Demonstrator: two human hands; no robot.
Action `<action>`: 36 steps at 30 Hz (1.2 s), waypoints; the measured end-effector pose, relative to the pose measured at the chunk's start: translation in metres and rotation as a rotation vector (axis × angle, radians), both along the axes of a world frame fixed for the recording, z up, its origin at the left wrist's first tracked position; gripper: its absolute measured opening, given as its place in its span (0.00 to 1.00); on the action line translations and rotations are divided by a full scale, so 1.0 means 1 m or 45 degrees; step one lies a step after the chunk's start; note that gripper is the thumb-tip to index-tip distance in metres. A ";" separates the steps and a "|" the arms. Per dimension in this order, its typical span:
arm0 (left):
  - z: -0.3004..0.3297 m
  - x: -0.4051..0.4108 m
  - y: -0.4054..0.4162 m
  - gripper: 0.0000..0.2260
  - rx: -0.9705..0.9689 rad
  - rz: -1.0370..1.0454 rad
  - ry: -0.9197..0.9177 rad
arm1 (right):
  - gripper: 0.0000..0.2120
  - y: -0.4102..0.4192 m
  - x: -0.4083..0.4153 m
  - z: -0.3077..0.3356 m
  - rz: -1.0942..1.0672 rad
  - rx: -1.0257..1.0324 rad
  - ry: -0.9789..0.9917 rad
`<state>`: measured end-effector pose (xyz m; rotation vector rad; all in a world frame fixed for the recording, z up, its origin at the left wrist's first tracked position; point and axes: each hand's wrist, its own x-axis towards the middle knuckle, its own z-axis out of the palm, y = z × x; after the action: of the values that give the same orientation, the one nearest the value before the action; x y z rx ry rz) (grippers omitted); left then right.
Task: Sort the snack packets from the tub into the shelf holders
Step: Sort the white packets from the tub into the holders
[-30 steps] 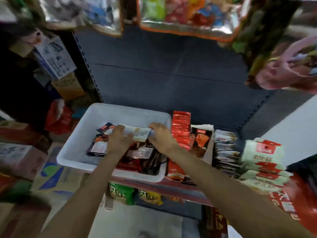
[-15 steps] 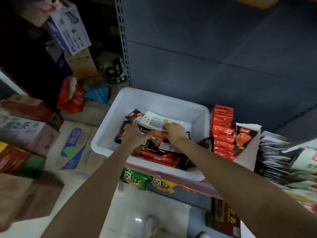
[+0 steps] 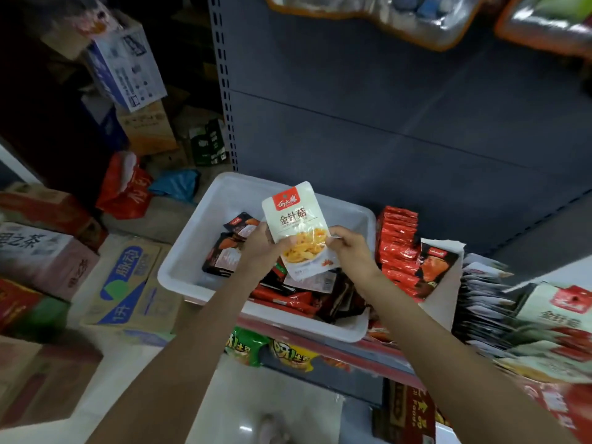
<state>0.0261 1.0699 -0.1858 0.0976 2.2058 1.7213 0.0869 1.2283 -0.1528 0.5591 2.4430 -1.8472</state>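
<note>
White plastic tub: sits on the grey metal shelf, at its left end, against the dark grey back panel; loose red and dark snack packets lie heaped inside.
Held packet: a white pouch with a red label and yellow food picture, upright and slightly tilted, lifted above the tub.
Left hand: fingers curled on the pouch's left edge, gripping it.
Right hand: pinches the pouch's right edge between thumb and fingers.
Shelf to the right: a row of upright red packets just beside the tub, then a white holder with dark orange-print packets, then stacked pale packets.
Below the shelf: green and yellow snack bags.
Room: pale glossy floor; cardboard boxes stacked at left, with a red plastic bag behind them.
Above: foil-wrapped goods with orange trim.
</note>
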 end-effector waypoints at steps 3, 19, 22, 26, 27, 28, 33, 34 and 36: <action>0.017 0.012 0.024 0.14 0.088 0.035 0.105 | 0.08 0.020 0.017 0.010 -0.102 -0.059 0.076; 0.085 0.140 0.255 0.14 0.224 -0.494 0.385 | 0.08 0.228 0.182 0.065 -0.549 0.377 0.412; 0.086 0.161 0.286 0.15 0.136 -0.565 0.411 | 0.05 0.262 0.209 0.066 -0.597 0.509 0.381; 0.079 0.178 0.310 0.17 -0.040 -0.699 0.495 | 0.03 0.293 0.234 0.055 -0.524 0.655 0.168; 0.076 0.180 0.313 0.17 -0.147 -0.742 0.527 | 0.03 0.298 0.239 0.050 -0.490 0.676 0.113; 0.075 0.182 0.316 0.16 -0.237 -0.776 0.547 | 0.04 0.302 0.243 0.047 -0.479 0.670 0.098; 0.082 0.190 0.323 0.17 -0.105 -0.582 0.566 | 0.10 0.312 0.253 0.054 -0.546 0.499 0.308; 0.085 0.191 0.324 0.19 -0.075 -0.562 0.597 | 0.09 0.314 0.253 0.056 -0.513 0.520 0.324; 0.088 0.194 0.326 0.22 -0.102 -0.590 0.677 | 0.08 0.318 0.253 0.057 -0.413 0.601 0.332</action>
<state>0.2199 1.3955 -0.0979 1.0644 2.3351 1.4519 0.3396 1.5466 -0.0954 0.8216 3.1585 -1.5012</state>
